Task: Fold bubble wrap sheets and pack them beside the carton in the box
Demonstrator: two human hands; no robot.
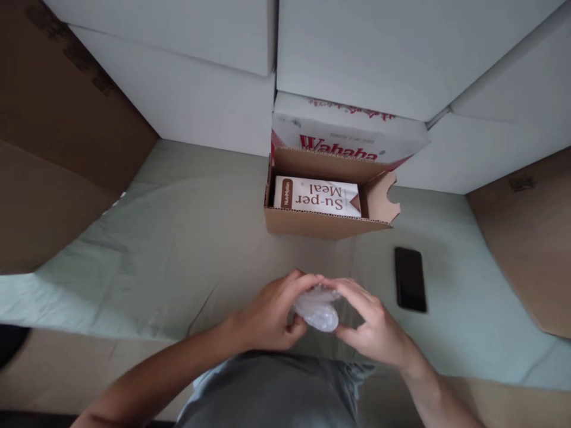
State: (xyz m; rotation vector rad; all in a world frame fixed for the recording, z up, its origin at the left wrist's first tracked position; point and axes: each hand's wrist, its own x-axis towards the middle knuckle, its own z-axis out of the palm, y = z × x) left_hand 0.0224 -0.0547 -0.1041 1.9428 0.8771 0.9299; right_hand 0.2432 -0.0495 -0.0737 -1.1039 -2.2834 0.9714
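Close to my body, both hands hold a rolled piece of bubble wrap point(317, 310), clear and shiny. My left hand point(276, 315) grips its left side, fingers over the top and thumb below. On the other side my right hand point(368, 321) pinches it between fingers and thumb. Whether anything is wrapped inside cannot be seen. Beyond the hands stands an open cardboard box point(303, 224), its notched flap out to the right. Inside it lies a white and brown Su-per Meal carton point(319, 196), its print upside down to me.
A black phone point(410, 279) lies right of my hands on the pale green cloth point(187, 238). Behind the open box sits a Wahaba-style printed Wahaha box point(348, 128), under stacked white boxes point(379, 53). Brown cartons point(66, 131) bound the left, and another brown carton point(530, 238) the right.
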